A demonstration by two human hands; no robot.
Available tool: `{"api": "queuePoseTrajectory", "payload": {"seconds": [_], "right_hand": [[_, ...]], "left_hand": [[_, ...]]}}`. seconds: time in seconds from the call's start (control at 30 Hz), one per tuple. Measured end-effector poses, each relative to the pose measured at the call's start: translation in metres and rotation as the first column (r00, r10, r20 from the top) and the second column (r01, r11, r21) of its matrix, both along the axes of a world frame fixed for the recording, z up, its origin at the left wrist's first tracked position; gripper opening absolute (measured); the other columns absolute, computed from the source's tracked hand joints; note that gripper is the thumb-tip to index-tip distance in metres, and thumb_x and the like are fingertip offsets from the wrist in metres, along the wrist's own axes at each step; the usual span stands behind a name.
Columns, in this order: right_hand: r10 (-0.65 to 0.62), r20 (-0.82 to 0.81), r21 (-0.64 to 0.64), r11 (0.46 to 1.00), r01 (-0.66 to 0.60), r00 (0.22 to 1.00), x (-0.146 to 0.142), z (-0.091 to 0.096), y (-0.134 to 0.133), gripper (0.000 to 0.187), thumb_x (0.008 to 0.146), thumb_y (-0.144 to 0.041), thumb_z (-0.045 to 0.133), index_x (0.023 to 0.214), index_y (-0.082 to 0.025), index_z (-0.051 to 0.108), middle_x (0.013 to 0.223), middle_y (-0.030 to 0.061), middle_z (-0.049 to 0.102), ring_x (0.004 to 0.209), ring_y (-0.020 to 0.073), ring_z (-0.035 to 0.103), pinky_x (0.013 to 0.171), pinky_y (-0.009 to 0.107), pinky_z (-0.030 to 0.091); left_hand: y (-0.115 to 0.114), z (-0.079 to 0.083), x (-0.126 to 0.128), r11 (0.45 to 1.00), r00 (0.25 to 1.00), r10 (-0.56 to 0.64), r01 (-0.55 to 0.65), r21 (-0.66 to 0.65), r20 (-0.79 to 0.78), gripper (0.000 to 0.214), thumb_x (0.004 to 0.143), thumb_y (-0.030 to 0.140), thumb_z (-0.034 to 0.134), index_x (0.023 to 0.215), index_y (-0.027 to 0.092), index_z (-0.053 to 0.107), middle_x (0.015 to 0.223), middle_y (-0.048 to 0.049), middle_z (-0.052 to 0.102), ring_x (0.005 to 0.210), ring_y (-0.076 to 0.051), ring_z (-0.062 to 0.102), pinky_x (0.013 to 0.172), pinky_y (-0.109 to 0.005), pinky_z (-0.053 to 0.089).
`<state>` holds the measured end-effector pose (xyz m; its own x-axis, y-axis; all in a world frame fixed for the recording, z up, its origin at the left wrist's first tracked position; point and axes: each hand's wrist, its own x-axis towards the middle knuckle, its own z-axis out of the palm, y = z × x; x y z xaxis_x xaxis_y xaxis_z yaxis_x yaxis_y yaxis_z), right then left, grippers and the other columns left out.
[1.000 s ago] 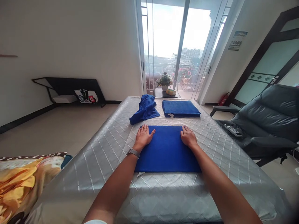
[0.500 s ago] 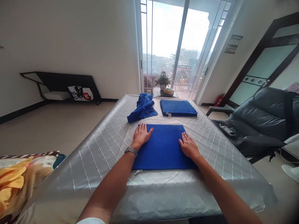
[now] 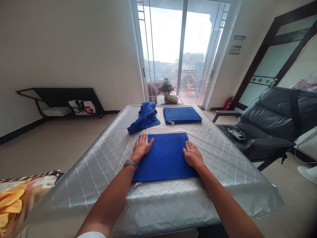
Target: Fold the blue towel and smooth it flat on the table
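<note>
A folded blue towel (image 3: 165,158) lies flat near the front of the table, a small white tag poking out at its lower left. My left hand (image 3: 143,145) rests flat on the towel's far left corner, fingers stretched out and thumb apart. On its right edge lies my right hand (image 3: 193,154), palm down, with the fingers extended. Behind, a crumpled blue towel (image 3: 145,118) sits on the left. Beside it on the right is a neat stack of folded blue towels (image 3: 182,114) with a white tag at its front.
A silver quilted cloth (image 3: 99,165) covers the table. To the right stands a dark recliner (image 3: 267,115) with a power strip (image 3: 237,134) on its seat. Beyond the far edge is a potted plant (image 3: 166,87) by the sliding glass door. Patterned bedding (image 3: 27,195) lies at lower left.
The whole view has shifted, so the table and towels appear a little further left. Both hands stay flat on the folded towel, with no clear movement over it.
</note>
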<state>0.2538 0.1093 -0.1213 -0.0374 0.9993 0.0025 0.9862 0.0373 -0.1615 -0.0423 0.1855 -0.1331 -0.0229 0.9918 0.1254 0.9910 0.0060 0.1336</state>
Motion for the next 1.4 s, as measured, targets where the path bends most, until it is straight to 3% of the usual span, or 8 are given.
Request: {"api": "queuePoseTrajectory", "payload": {"seconds": [0.2,0.33,0.47,0.57,0.7,0.83,1.03,1.4], "right_hand": [[-0.015,-0.071,0.011,1.0,0.016,0.997,-0.002,0.004,-0.003,0.064,0.104,-0.041,0.022,0.16,-0.009,0.024,0.167,0.0083,0.021,0.154,0.0192,0.017,0.125,0.035,0.009],[-0.007,-0.091,0.029,1.0,0.01,0.996,-0.001,0.004,-0.003,0.065,0.104,-0.041,0.023,0.159,-0.008,0.025,0.166,0.0082,0.022,0.153,0.0198,0.018,0.125,0.035,0.01],[0.012,-0.071,0.043,0.999,-0.009,0.997,0.002,-0.001,-0.003,0.062,0.103,-0.033,0.023,0.159,-0.008,0.025,0.166,0.0079,0.022,0.153,0.02,0.019,0.124,0.035,0.011],[0.035,-0.061,0.054,0.998,-0.031,0.998,0.004,-0.002,-0.003,0.061,0.102,-0.03,0.022,0.159,-0.008,0.025,0.167,0.007,0.021,0.153,0.0193,0.019,0.124,0.033,0.011],[0.017,-0.07,0.04,0.999,-0.015,0.997,0.002,0.001,-0.003,0.064,0.103,-0.037,0.022,0.158,-0.005,0.026,0.166,0.0098,0.022,0.153,0.0211,0.019,0.124,0.035,0.011],[-0.009,-0.093,0.034,0.999,0.012,0.996,-0.001,0.003,-0.003,0.065,0.103,-0.039,0.023,0.159,-0.006,0.025,0.166,0.0087,0.022,0.153,0.0204,0.02,0.124,0.035,0.01],[-0.01,-0.097,0.03,0.999,0.012,0.995,-0.001,0.002,-0.003,0.065,0.102,-0.039,0.022,0.159,-0.008,0.025,0.167,0.0072,0.021,0.153,0.0192,0.018,0.124,0.034,0.008],[0.002,-0.027,0.172,0.985,0.003,1.0,-0.004,0.013,-0.024,0.06,0.1,-0.03,0.027,0.156,-0.008,0.035,0.163,0.0101,0.031,0.153,0.0232,0.021,0.124,0.04,0.009]], "left_hand": [[-0.008,0.018,0.016,0.993,0.997,-0.013,0.022,0.114,-0.08,0.074,0.103,0.053,0.019,0.153,0.0,0.035,0.162,-0.021,0.029,0.152,-0.029,0.023,0.125,-0.045,0.017],[-0.025,0.025,0.078,0.967,0.971,-0.234,0.237,0.096,-0.041,0.074,0.104,0.053,0.014,0.153,0.002,0.035,0.162,-0.0193,0.031,0.152,-0.027,0.024,0.124,-0.04,0.02],[-0.048,0.011,0.155,0.851,0.854,-0.52,0.519,0.077,-0.004,0.07,0.105,0.053,0.011,0.154,0.009,0.035,0.162,-0.0151,0.034,0.151,-0.025,0.026,0.123,-0.042,0.024],[-0.059,0.0,0.177,0.828,0.832,-0.554,0.553,0.09,-0.008,0.065,0.106,0.046,0.011,0.155,0.011,0.035,0.159,-0.0152,0.038,0.15,-0.025,0.029,0.123,-0.046,0.025],[-0.063,0.001,0.147,0.875,0.875,-0.483,0.483,0.032,0.02,0.073,0.104,0.055,0.011,0.156,0.009,0.033,0.163,-0.0149,0.031,0.152,-0.025,0.024,0.125,-0.044,0.021],[-0.071,0.005,0.081,0.929,0.93,-0.366,0.366,-0.056,0.016,0.08,0.102,0.062,0.01,0.157,0.008,0.029,0.165,-0.0137,0.025,0.154,-0.025,0.018,0.126,-0.043,0.016],[-0.095,-0.009,-0.009,0.978,0.978,-0.204,0.201,-0.058,-0.052,0.085,0.1,0.066,0.008,0.158,0.006,0.025,0.166,-0.0144,0.021,0.154,-0.026,0.018,0.125,-0.045,0.016],[-0.109,-0.002,-0.013,0.989,0.989,-0.141,0.139,-0.06,-0.045,0.089,0.099,0.068,0.006,0.158,0.004,0.022,0.166,-0.0151,0.019,0.154,-0.026,0.017,0.125,-0.043,0.013]]}}
